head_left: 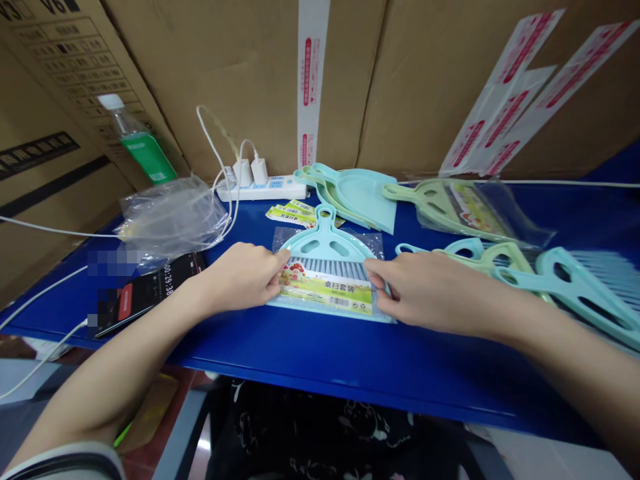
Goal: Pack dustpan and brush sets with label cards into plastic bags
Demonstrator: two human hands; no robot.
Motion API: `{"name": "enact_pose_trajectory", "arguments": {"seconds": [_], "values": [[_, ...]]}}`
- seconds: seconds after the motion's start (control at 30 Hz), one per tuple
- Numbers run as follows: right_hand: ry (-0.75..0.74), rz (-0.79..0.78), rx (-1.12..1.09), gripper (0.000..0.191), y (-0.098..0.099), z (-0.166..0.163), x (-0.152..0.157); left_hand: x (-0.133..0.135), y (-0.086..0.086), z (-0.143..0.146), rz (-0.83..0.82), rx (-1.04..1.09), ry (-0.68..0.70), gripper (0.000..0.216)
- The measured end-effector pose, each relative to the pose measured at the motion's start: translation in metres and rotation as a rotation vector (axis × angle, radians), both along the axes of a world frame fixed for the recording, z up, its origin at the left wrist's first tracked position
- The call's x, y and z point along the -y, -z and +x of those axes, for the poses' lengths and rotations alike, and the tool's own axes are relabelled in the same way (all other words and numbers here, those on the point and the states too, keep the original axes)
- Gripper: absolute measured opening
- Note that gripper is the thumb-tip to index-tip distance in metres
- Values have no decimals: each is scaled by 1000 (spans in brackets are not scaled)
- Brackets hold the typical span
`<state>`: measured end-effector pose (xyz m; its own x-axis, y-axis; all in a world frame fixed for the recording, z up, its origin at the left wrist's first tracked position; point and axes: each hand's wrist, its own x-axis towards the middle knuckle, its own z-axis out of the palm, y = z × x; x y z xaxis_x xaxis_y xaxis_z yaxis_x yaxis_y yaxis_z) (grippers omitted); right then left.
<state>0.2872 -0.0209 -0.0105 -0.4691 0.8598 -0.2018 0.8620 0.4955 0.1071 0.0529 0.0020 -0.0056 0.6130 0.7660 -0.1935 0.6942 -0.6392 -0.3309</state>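
A light blue mini brush and dustpan set (327,248) lies in a clear bag on the blue table (350,360), with a green and yellow label card (327,292) across its front. My left hand (245,277) pinches the left edge of the bag and card. On the other side, my right hand (425,290) pinches the right edge. Both hands rest on the table top.
Loose blue and green dustpans (357,193) are stacked behind. A bagged green set (465,207) and loose brushes (575,287) lie to the right. At the left are empty clear bags (170,217), a phone (150,290), a power strip (263,188) and a bottle (140,143). Cardboard boxes (425,80) stand behind.
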Motion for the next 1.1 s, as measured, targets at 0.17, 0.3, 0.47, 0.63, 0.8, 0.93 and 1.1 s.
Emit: {"name": "enact_pose_trajectory", "arguments": {"seconds": [0.17, 0.3, 0.47, 0.63, 0.8, 0.93, 1.1], "values": [[13, -14, -2, 13, 0, -1, 0, -1, 1, 0, 1, -8, 21, 21], [21, -30, -4, 15, 0, -1, 0, -1, 1, 0, 10, -4, 30, 20], [10, -22, -30, 16, 1, 1, -1, -1, 1, -1, 22, 3, 37, 18], [25, -47, 1, 15, -1, 0, 0, -1, 1, 0, 6, -8, 24, 18], [25, -58, 12, 15, -2, -1, 1, 0, 0, 0, 4, -2, 26, 18], [13, -43, -29, 17, -2, 0, -1, -1, 1, 0, 9, 1, 29, 19], [28, -60, -20, 17, -2, 0, 0, 0, 1, 0, -9, -12, 16, 19]]}}
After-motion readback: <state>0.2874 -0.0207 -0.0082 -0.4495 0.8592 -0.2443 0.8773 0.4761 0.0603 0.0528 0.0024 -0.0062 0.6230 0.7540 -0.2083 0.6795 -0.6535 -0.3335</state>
